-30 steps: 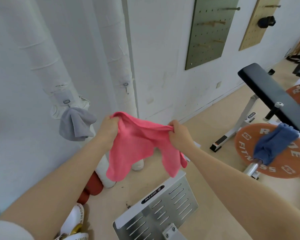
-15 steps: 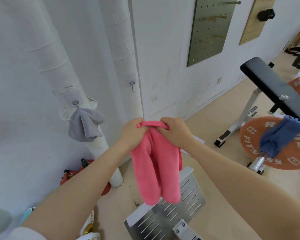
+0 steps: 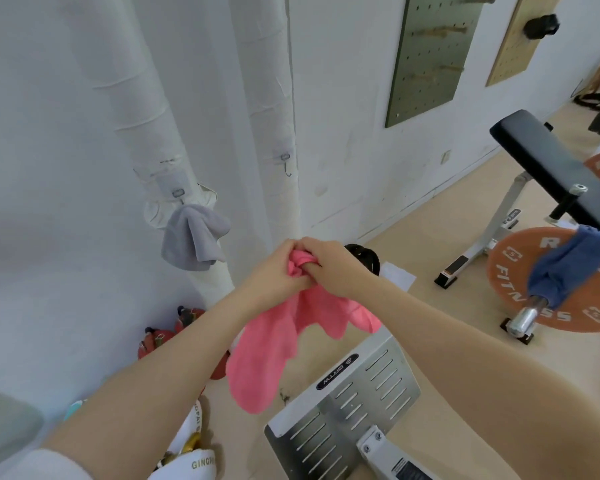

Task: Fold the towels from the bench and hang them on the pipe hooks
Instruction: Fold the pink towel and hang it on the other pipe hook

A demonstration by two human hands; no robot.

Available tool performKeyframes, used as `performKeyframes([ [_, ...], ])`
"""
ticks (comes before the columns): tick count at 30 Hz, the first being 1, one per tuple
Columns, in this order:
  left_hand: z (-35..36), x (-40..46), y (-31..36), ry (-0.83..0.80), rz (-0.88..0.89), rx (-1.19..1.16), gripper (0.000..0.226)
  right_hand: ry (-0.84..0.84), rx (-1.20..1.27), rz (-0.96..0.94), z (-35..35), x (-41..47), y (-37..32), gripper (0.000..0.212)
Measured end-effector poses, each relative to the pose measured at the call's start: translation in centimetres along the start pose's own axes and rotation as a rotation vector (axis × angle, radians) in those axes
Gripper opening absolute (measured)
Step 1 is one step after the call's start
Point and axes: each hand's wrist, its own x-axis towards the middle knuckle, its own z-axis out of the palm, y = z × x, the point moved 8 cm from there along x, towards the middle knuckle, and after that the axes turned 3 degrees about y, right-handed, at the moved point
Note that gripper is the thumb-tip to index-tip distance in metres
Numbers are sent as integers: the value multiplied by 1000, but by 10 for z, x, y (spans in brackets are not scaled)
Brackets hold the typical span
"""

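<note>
A pink towel (image 3: 264,355) hangs bunched from both my hands in front of the two white wrapped pipes. My left hand (image 3: 274,271) and my right hand (image 3: 329,268) press together and grip its gathered top edge. A grey towel (image 3: 193,239) hangs from the hook on the left pipe (image 3: 142,98). The small metal hook (image 3: 286,164) on the right pipe (image 3: 267,98) holds nothing. A blue towel (image 3: 568,268) lies draped over the barbell end at the right, below the black bench pad (image 3: 548,161).
An orange weight plate (image 3: 520,271) on a barbell sits on the floor at the right. A perforated metal footplate (image 3: 347,400) is below my hands. Red items (image 3: 160,337) lie at the left pipe's base. Pegboards (image 3: 430,53) hang on the wall.
My hands have come together, bringing the towel's two held corners into one bunch. The spread pink towel now hangs doubled below my hands.
</note>
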Motion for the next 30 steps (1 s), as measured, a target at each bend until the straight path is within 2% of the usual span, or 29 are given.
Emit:
performKeyframes([
  [2, -13, -2, -8, 55, -1, 206, 10, 17, -22, -25, 5, 2, -12, 16],
  [4, -25, -5, -22, 98, -3, 306, 31, 35, -42, -22, 10, 2, -21, 21],
  [7, -54, -15, -40, 230, -63, 281, 39, 79, -74, 27, 15, 1, -27, 21],
  [10, -86, -27, -68, 339, -146, 198, 33, 42, -145, 87, 25, 0, -23, 16],
  [14, -103, -40, -95, 322, -226, 183, 24, 35, -278, 156, 40, 0, -15, 20],
  [15, -102, -42, -100, 295, -242, 193, 20, 61, -235, 189, 43, 1, -16, 19],
  [17, -94, -47, -107, 211, -282, 128, 9, 111, 43, 297, 50, 0, -19, 20],
  [19, -88, -56, -110, 98, -317, 76, 39, 102, 393, 420, 61, -3, -25, 29],
  [20, -86, -61, -108, 40, -314, 65, 48, 76, 476, 458, 67, -5, -28, 35],
  [22, -81, -69, -98, -70, -257, 17, 52, 15, 507, 441, 77, -8, -38, 41],
  [24, -76, -74, -81, -157, -156, -27, 45, -51, 572, 365, 85, -10, -53, 41],
  [27, -80, -76, -65, -137, -29, -4, 32, -201, 700, 249, 101, -14, -71, 24],
  [30, -86, -77, -59, -102, 33, 43, 28, -177, 728, 270, 102, -15, -71, 15],
])
